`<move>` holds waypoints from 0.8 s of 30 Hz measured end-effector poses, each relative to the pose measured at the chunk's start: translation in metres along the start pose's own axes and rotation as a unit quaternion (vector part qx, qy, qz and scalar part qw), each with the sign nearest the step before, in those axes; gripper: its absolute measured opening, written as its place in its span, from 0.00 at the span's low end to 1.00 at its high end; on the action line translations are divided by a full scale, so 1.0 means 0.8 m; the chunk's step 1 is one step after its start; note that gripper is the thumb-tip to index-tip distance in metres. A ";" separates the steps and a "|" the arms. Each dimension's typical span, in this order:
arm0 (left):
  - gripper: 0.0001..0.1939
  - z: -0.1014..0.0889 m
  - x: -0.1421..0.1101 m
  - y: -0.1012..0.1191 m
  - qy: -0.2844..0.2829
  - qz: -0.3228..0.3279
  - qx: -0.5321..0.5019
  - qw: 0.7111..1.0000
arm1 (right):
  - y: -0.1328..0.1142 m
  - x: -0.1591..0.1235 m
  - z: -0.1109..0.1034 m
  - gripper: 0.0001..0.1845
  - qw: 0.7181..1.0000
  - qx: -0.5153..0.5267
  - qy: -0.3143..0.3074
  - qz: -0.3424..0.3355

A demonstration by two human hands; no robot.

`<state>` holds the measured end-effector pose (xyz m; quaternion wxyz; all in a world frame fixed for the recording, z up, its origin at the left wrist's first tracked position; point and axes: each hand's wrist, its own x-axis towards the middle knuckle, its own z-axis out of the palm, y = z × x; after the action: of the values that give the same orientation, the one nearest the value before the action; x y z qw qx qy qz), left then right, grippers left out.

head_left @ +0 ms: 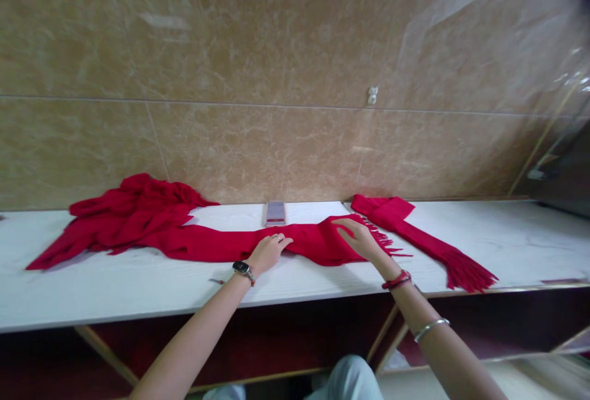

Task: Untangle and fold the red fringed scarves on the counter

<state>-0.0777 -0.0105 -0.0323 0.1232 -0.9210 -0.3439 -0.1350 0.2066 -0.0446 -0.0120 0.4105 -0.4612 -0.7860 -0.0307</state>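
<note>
A red fringed scarf (216, 245) stretches lengthwise along the white counter, its left end running into a crumpled heap of red cloth. My left hand (268, 252), with a watch at the wrist, rests on the scarf's near edge around the middle; its fingers look extended, and the fingertips are partly out of sight. Close to the fringed right end, my right hand (358, 237) is over the scarf with fingers stretched out and nothing visibly held. Whether its palm touches the cloth I cannot tell.
Another red scarf (415, 234) lies folded to the right, fringe toward the counter's front edge. A phone (275, 213) lies behind the long scarf. The white counter (152, 286) meets a brown tiled wall (276, 148). Open shelves (286, 338) are below.
</note>
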 end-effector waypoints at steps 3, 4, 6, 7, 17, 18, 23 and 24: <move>0.23 0.002 0.000 -0.001 0.003 -0.008 -0.009 1.000 | 0.022 -0.027 -0.025 0.18 0.995 -0.029 -0.093 -0.012; 0.23 0.003 0.000 -0.001 0.004 -0.012 -0.014 1.000 | 0.027 -0.038 -0.029 0.19 0.993 -0.031 -0.114 -0.009; 0.23 0.003 0.000 -0.002 0.005 -0.018 -0.023 1.000 | 0.031 -0.058 -0.034 0.23 0.990 -0.032 -0.138 -0.004; 0.22 0.003 0.000 -0.002 0.007 -0.021 -0.025 0.999 | 0.032 -0.067 -0.035 0.23 0.990 -0.033 -0.140 -0.005; 0.22 -0.011 0.032 0.065 0.019 0.064 -0.050 0.997 | 0.036 -0.082 -0.030 0.15 0.994 -0.066 -0.082 -0.010; 0.25 -0.010 0.041 0.080 0.020 0.071 -0.054 0.996 | 0.037 -0.082 -0.029 0.15 0.995 -0.067 -0.077 -0.007; 0.19 -0.001 0.082 0.135 0.032 0.078 -0.038 0.996 | 0.035 -0.083 -0.031 0.14 0.996 -0.075 -0.056 0.006; 0.15 0.000 0.086 0.138 0.032 0.081 -0.028 0.996 | 0.035 -0.083 -0.031 0.13 0.996 -0.074 -0.053 0.004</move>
<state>0.0466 -0.0501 -0.0244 0.1183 -0.9442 -0.2602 -0.1636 0.2584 -0.0854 -0.0497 0.3331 -0.4942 -0.8005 -0.0632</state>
